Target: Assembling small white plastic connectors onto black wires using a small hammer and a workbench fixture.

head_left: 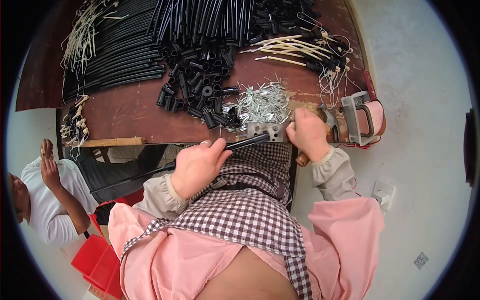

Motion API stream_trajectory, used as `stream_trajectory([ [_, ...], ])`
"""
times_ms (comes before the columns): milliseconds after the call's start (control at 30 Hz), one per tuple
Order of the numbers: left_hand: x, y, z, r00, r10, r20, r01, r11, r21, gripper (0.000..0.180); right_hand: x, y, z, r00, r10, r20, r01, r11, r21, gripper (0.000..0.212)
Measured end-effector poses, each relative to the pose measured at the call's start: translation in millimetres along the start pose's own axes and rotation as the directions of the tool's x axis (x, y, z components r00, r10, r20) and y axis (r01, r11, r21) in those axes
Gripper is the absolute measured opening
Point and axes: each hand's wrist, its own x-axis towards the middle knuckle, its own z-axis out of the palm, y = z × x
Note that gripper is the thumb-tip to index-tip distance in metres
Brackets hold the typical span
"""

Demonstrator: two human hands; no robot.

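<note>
My left hand is closed around a long thin black tube. One end of the tube rests at a small metal block with holes at the table's front edge; the other slants down to the left. Just right of the block, my right hand is closed, thumb on top. A wooden handle sticks out below this fist; the rest of that tool is largely hidden. Right beside my fingers and the block lies a heap of small silvery pins. Whether my fingertips also pinch a pin cannot be made out.
Short black sleeves and rows of black tubes cover the table. Cream sticks with strings lie at the back right, a clear plastic container at the right edge. Another person sits at left near a red bin.
</note>
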Motion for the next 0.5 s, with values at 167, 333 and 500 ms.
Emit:
stream_trajectory([
  [167,18,-12,20,0.998,0.061,0.017,-0.059,0.989,-0.135,0.022,-3,2,-12,0.976,0.219,-0.003,-0.195,0.874,0.445,0.005],
  [333,17,0,23,0.999,0.019,-0.035,-0.021,0.998,-0.061,0.022,-7,-18,-23,0.962,0.254,0.100,-0.234,0.576,0.783,0.015],
  [500,7,8,-2,0.999,0.020,-0.028,-0.017,0.995,0.099,0.023,-19,-52,-19,0.964,0.238,0.120,-0.186,0.278,0.942,0.023],
])
